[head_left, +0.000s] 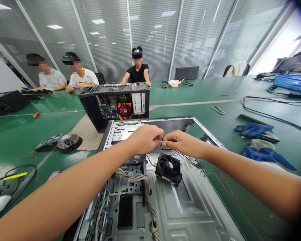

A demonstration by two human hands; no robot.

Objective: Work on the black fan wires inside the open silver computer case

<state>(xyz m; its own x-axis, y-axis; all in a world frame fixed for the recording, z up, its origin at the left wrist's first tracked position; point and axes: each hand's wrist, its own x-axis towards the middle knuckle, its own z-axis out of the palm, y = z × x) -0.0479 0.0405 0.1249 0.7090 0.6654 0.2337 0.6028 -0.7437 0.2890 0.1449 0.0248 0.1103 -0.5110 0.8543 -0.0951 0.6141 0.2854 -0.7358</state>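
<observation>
An open metal computer case lies flat in front of me. Above its far half, my left hand and my right hand meet, fingertips pinched on a thin cable. The exact part between the fingers is mostly hidden. A black case fan rests on the case floor just below my hands. From it a thin multicoloured fan wire runs up toward my left hand. A twisted beige cable bundle runs down the middle of the case.
A black computer tower with a red fan stands beyond the case. Left lie a round metal cooler and a circuit board. On the right are blue gloves, black cables and a blue basket. Several people sit across the table.
</observation>
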